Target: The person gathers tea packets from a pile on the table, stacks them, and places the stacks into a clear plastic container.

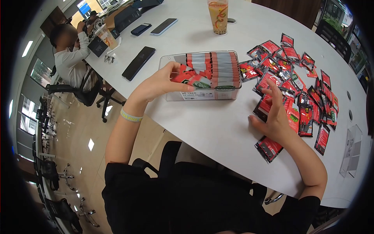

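Note:
A clear plastic box (202,95) stands on the white table, with rows of upright red and silver packets (224,68) in its middle and right part. My left hand (163,81) reaches over the box's left side, thumb and fingers closed on several red packets (194,81). To the right of the box lies a loose pile of red and black packets (290,84). Over the pile's left edge is my right hand (274,119), its fingers apart and nothing held between them. One packet (269,149) lies below that hand, near the table's front edge.
Phones (138,63) lie behind and left of the box, with glasses (109,59) beside them. A drink cup (217,17) stands at the back, another (106,36) at the left. A seated person (70,58) is at the left edge. A clear holder (351,152) lies far right.

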Motion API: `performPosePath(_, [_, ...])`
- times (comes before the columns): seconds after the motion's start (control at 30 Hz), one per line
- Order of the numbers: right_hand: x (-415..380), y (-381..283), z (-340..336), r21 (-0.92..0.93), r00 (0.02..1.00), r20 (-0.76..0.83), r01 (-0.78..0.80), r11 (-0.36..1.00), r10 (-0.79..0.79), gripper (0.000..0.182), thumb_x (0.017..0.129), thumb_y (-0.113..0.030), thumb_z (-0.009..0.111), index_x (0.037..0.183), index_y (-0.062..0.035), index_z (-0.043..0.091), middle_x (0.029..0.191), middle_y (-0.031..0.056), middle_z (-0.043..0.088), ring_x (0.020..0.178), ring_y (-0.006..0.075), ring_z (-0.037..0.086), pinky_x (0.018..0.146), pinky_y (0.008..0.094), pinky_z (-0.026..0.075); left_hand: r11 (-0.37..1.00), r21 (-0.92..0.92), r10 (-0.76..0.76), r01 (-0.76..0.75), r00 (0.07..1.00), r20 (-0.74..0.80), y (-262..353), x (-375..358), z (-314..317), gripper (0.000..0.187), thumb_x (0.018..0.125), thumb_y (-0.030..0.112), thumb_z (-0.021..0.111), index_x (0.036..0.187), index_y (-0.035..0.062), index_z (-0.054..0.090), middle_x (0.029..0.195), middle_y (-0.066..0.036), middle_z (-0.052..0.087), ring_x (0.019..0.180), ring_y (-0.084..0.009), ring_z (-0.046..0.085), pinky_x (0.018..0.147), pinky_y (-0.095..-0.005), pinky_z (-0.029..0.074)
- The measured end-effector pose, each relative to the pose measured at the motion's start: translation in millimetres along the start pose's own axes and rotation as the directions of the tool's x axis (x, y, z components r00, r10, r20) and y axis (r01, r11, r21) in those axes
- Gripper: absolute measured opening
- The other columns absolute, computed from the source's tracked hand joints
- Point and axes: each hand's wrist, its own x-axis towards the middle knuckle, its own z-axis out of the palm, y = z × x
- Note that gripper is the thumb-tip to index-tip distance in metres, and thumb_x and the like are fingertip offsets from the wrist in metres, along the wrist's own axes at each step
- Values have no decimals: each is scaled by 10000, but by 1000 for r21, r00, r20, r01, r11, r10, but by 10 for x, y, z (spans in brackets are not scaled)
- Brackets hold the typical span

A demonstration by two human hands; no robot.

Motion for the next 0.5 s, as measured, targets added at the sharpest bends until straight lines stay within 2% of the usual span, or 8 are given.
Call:
performPosePath(0.03, [-1,3,-4,-18,1000,13,-17,1000,18,1025,606,-59,729,1380,-82,58,1352,270,244,1130,400,437,846,430,457,999,27,-30,32,996,-81,23,-7,19,557,748,245,708,1142,-32,428,1004,-98,567,938,-124,512,824,-244,408])
performPosePath(0.17, [-19,31,16,-7,1000,-2,16,1000,-16,1014,608,-59,727,1377,-78,66,1341,278,254,1139,406,424,848,433,454,993,-18,-119,118,987,-104,40,-10,43,586,778,280,679,1161,-66,402,1003,-127,561,930,-142,518,808,-248,413])
performPosePath(0.23, [-9,26,13,-1,1000,3,5,1000,-5,1014,609,-60,726,1378,-81,65,1339,275,260,1141,402,422,845,431,455,957,258,-113,135,989,-98,3,7,44,625,798,292,655,1213,-70,358,999,-127,559,928,-149,521,794,-252,416])
performPosePath(0.27, [-4,31,14,1,1000,4,5,1000,-5,1014,609,-60,726,1378,-81,65,1339,275,260,1141,402,422,845,431,455,956,258,-115,137,988,-99,20,6,48,625,798,292,655,1213,-70,358,999,-127,559,928,-149,521,794,-252,416])
performPosePath(0.37, [-16,33,11,10,1000,15,-1,1000,0,1011,616,-62,724,1380,-88,62,1338,274,262,1134,400,427,842,432,457,973,182,-135,143,989,-55,99,6,88,651,811,287,637,1254,-69,319,1013,-135,550,927,-161,520,799,-251,416])
performPosePath(0.43, [-4,24,1,4,1000,31,-4,1000,4,1008,624,-59,721,1382,-99,58,1341,271,261,1096,391,459,825,425,467,981,-60,-188,185,981,-49,127,4,101,703,809,318,633,1293,-53,285,1052,-150,539,933,-181,522,821,-247,411])
performPosePath(0.5, [1,33,7,9,1000,26,10,1000,-11,1007,627,-57,721,1382,-103,56,1342,268,261,1072,382,478,812,420,474,982,-58,-180,177,982,-49,107,46,85,773,791,354,646,1306,-71,256,1069,-178,530,954,-203,527,836,-256,412])
